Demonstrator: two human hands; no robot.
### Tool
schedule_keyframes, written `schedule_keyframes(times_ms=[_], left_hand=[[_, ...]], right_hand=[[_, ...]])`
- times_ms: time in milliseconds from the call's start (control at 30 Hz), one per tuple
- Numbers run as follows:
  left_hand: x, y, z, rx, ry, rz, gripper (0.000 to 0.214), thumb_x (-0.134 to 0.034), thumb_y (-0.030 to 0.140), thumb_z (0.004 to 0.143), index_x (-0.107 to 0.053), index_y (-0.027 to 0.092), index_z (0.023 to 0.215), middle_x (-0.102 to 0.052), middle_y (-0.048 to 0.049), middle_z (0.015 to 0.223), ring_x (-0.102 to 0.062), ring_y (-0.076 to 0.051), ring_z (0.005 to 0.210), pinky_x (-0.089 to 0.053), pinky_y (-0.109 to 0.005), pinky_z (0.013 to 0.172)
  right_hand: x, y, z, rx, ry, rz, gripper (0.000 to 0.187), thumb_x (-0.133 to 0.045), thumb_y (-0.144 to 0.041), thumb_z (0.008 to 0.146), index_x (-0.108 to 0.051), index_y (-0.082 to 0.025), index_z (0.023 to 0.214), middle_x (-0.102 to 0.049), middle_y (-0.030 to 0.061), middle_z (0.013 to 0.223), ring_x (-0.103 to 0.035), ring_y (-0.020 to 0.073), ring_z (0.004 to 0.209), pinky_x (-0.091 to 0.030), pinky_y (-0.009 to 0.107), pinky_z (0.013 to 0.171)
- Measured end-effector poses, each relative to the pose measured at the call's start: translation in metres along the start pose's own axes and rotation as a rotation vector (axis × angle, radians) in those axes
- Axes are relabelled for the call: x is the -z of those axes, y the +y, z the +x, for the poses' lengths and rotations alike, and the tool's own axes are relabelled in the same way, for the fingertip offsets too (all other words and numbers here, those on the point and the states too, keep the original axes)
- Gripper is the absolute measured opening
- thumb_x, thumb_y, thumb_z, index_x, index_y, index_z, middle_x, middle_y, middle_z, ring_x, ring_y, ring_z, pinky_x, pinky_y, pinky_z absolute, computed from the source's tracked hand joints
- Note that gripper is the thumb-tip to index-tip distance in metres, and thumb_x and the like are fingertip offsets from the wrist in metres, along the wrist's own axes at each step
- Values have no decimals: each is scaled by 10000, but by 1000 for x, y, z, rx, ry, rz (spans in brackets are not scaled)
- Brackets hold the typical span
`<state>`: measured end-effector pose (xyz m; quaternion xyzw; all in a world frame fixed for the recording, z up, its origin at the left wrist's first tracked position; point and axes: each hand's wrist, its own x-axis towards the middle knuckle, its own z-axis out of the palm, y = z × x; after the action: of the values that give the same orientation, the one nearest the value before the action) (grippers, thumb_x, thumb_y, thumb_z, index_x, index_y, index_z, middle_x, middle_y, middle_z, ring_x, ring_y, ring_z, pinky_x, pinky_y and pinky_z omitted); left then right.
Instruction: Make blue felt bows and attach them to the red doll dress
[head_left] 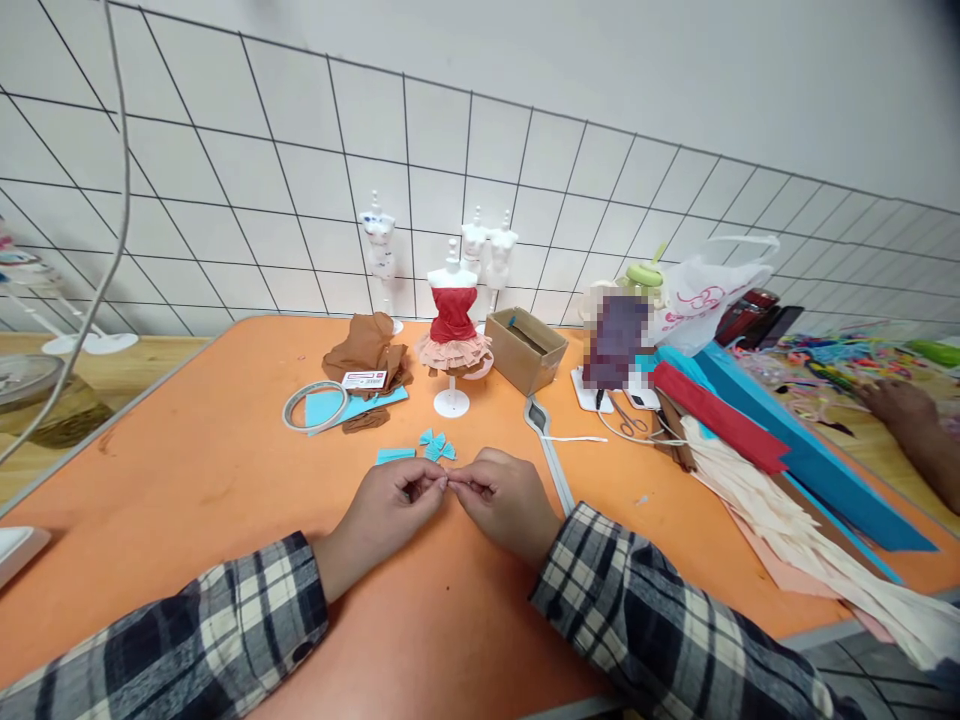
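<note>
- At the left of the orange surface [217, 470] we see a tape roll [288, 402] lying partly over a light-blue sheet [384, 400].
- Beside it we find crumpled brown fabric [358, 345], with a white label card [364, 381] on it.
- Our left hand [386, 500] has its thumb and forefinger pressed together, meeting our right hand's fingertips; anything between is too small for us to tell.
- Just beyond the fingertips lie a flat light-blue strip [395, 456] and, right of it, a light-blue bow [436, 445].
- Behind the bow stands a white dress form [451, 262] in a red bodice and pink ruffled skirt.
- Our right hand [510, 500] pinches thumb to forefinger likewise.
- Behind it sits an open cardboard box [534, 362]; we spot something small and blue-green inside.
- Farther right stands a white plastic bag [705, 300] with pink print; we cannot tell its contents.
</note>
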<state>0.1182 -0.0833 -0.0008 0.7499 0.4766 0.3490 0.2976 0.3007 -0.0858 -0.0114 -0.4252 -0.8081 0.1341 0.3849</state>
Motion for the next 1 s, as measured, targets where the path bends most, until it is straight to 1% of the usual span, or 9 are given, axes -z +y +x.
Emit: schedule_keyframes(times_ms=[67,133,233,300,467,600,767,1000], left_hand=[[1,1,1,12,-6,-15,213,-518,214,779,-723,165,748,-724,-10,656,-637,-154,598,-472,-220,569],[2,1,2,12,-34,-39,226,-512,226,791,-719,171,718,-710,3,626,-629,-147,584,-471,-216,567],[3,-1,3,7,-89,-90,279,-508,278,843,-719,179,689,-722,0,638,-648,-154,610,-492,-225,603],[4,-2,3,12,-98,-105,289,-515,299,857,-728,183,699,-741,-8,673,-665,-162,640,-503,-230,625],[3,0,1,5,-50,-39,260,-530,257,815,-730,174,671,-730,-7,638,-653,-152,603,-477,-208,577],[2,3,0,-9,-28,-9,235,-533,232,773,-721,166,647,-721,-14,620,-633,-148,572,-453,-203,542],[2,6,-1,5,-41,-15,222,-522,228,747,-710,161,648,-703,-16,596,-607,-147,559,-440,-206,527],[2,2,0,0,-40,-80,195,-532,220,735,-704,172,656,-713,-13,623,-622,-149,589,-465,-211,570]], right_hand=[[-1,0,-1,19,-10,-29,155,-590,-248,883,-745,-240,877,-637,13,714,-583,121,659,-393,231,592],[0,1,-2,29,-14,-54,167,-578,-257,890,-744,-243,877,-643,17,720,-589,123,666,-397,233,597],[2,0,-1,30,-5,-57,174,-571,-250,888,-743,-242,863,-643,16,718,-589,121,663,-392,233,594],[3,0,-1,29,-5,-50,168,-575,-249,880,-742,-243,868,-642,13,718,-586,121,659,-390,235,594],[4,-2,-2,25,-16,-54,163,-579,-266,872,-741,-245,875,-644,4,712,-585,120,646,-382,238,588],[2,-5,-1,4,-1,-60,128,-596,-248,837,-720,-227,813,-658,1,725,-595,116,661,-385,234,594],[3,-10,1,-83,25,20,68,-622,-206,766,-682,-214,735,-636,-11,693,-566,107,609,-372,226,554],[2,-10,5,-198,36,173,71,-619,-184,733,-673,-201,689,-578,-24,603,-483,102,534,-371,229,540]])
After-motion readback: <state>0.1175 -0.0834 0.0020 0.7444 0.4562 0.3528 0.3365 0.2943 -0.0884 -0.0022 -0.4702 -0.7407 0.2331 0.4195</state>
